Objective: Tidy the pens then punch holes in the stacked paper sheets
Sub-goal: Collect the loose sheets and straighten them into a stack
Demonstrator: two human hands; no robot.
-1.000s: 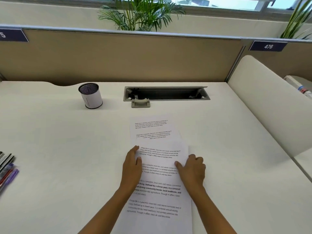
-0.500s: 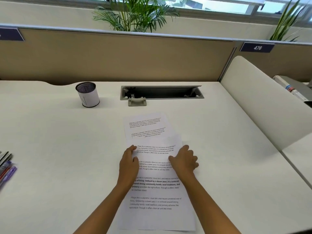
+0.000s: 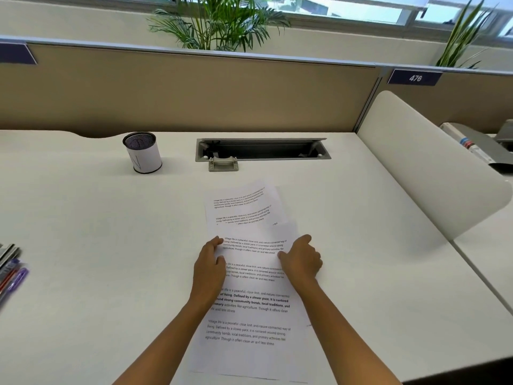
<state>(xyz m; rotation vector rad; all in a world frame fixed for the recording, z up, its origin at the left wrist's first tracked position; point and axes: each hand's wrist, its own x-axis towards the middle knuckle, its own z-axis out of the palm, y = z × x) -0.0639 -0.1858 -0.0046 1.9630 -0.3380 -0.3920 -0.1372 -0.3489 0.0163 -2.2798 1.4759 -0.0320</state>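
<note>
Printed paper sheets [image 3: 249,315] lie loosely overlapped on the white desk [image 3: 97,259], and a farther sheet [image 3: 244,207] fans out tilted behind the near one. My left hand [image 3: 209,266] rests on the left edge of the near sheet, fingers flat. My right hand [image 3: 301,258] presses on its right edge with fingers curled. Several pens [image 3: 11,269] lie at the desk's far left edge, partly cut off. A mesh pen cup [image 3: 143,152] wrapped in white paper stands empty at the back left. No hole punch is in view.
An open cable tray [image 3: 262,150] with a small grey clip [image 3: 223,163] sits in the desk behind the sheets. A tan partition [image 3: 194,93] closes the back. A white curved divider [image 3: 427,168] bounds the right side.
The far sheet has rotated and fanned out to the right. My right hand has shifted up along the near sheet's right edge. The view has drifted left.
</note>
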